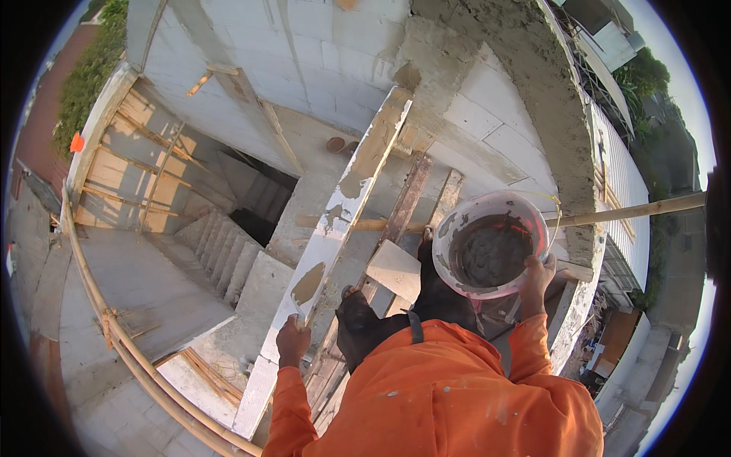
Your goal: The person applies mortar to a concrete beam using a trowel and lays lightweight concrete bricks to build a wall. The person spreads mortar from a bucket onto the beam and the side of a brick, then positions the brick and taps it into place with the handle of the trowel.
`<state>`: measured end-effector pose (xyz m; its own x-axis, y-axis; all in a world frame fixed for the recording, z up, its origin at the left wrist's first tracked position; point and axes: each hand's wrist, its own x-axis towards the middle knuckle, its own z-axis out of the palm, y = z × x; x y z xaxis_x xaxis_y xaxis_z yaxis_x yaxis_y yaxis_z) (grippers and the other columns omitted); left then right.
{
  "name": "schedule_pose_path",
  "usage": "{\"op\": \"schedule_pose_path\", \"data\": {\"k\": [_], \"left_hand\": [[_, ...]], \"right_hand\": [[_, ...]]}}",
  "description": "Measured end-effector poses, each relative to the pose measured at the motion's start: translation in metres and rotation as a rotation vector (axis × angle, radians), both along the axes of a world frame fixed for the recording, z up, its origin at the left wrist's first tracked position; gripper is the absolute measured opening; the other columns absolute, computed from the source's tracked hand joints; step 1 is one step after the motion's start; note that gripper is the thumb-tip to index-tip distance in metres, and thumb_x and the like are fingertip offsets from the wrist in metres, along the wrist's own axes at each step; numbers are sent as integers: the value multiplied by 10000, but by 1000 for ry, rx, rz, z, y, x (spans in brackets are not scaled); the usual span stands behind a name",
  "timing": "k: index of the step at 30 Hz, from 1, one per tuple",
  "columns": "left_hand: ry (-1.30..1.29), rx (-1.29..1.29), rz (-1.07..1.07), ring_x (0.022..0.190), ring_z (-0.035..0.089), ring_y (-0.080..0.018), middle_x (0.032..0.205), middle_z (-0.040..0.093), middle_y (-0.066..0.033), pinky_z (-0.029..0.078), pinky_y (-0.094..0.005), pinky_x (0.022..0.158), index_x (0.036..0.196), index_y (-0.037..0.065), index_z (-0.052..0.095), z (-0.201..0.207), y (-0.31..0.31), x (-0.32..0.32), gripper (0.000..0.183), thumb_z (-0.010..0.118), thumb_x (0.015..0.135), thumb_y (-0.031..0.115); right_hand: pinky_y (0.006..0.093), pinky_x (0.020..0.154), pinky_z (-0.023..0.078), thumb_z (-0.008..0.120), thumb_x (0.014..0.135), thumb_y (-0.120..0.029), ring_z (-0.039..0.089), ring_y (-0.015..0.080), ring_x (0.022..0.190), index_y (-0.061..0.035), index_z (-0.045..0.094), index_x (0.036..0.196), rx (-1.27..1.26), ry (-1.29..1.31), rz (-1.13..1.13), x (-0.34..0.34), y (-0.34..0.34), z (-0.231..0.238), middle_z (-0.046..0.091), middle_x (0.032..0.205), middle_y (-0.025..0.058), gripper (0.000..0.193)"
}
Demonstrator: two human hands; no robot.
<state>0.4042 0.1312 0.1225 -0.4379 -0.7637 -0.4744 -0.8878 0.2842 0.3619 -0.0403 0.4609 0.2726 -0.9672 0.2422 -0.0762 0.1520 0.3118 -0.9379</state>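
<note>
My left hand (293, 343) is closed round the handle of a trowel, whose pale blade (297, 308) lies against the top of a narrow white block wall (268, 352). Just beyond the blade sits a patch of grey mortar (308, 283), and more mortar is smeared farther up the wall top. On my right a pale plastic bucket (539, 209) holds wet grey mortar (491, 250). My right hand (537, 274) grips the near right part of its rim. The bucket's base is mostly hidden.
I stand on worn wooden planks (407, 199) next to a loose white block (394, 268). Left of the narrow wall, a stairwell (221, 247) drops away. Bamboo poles (114, 335) curve along the left, and another pole (632, 212) passes behind the bucket. A partly mortared block wall (495, 145) rises ahead.
</note>
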Motion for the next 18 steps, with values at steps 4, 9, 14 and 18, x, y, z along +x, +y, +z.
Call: {"op": "schedule_pose_path", "data": {"k": [4,9,14,18], "left_hand": [[184,-274,-153,924,646,-378,1004,663,-204,510,-488,803,1175,121,563,50,10,-85,490,668,718,265],[-230,26,-219,880,662,-388,900,688,-205,513,-489,790,1100,109,600,106,2,-178,416,685,740,299],[-140,-81,-358,909,647,-377,947,675,-189,508,-498,789,1075,86,604,102,-2,-246,405,679,727,279],[75,-215,-555,915,627,-362,957,650,-170,503,-498,778,1065,84,593,98,4,-296,377,658,714,204]], "right_hand": [[248,549,353,589,602,-18,393,89,605,-70,446,789,49,-44,82,-53,-7,-51,424,732,-16,242],[275,546,367,600,591,-36,399,108,622,-58,437,789,17,-115,180,-72,-36,-50,419,707,-13,258],[286,562,383,611,587,-55,405,116,627,-40,444,810,122,-135,309,-92,-32,-73,423,703,4,279],[299,587,409,620,586,-76,431,143,648,-24,445,833,105,-178,342,-89,-30,-69,456,715,26,307]]}}
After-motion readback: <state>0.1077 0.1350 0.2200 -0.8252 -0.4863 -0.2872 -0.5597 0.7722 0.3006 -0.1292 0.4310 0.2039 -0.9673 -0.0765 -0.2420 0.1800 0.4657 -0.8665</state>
